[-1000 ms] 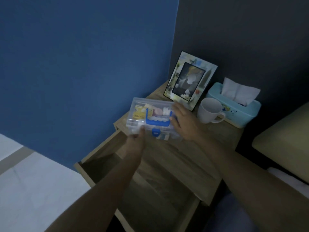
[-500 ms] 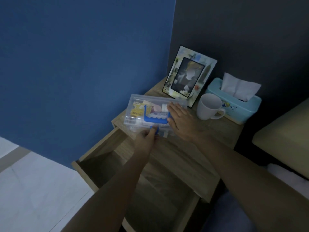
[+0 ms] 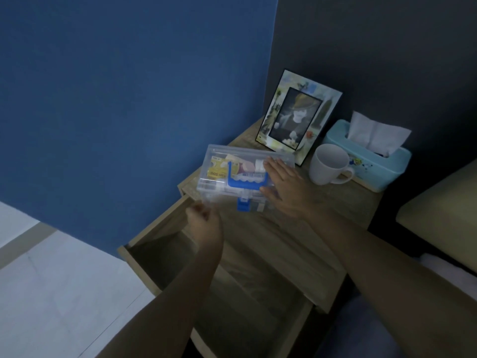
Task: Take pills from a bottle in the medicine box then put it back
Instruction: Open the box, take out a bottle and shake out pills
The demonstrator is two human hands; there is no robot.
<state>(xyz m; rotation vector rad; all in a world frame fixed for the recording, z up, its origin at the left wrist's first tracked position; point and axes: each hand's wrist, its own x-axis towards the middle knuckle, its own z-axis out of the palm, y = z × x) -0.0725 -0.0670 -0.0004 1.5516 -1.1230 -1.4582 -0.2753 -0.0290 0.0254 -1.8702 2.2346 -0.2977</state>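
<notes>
The medicine box point(image 3: 245, 174) lay on the front left corner of the wooden surface point(image 3: 322, 223), with its near edge hanging a little over the open drawer point(image 3: 232, 280). If the latch was pulled hard, the box could slide off this edge and fall into the drawer; the white mug point(image 3: 329, 164) stood just beside and could be knocked. The right hand point(image 3: 284, 187) rested flat on the lid, its fingers spread wide and holding nothing. The left hand point(image 3: 204, 220) was near the front left corner, its fingers curled; I cannot tell if they gripped anything. The box was clear plastic with a blue handle point(image 3: 246, 180) and a blue latch point(image 3: 244, 204). Packets showed inside; no bottle was plain to see.
</notes>
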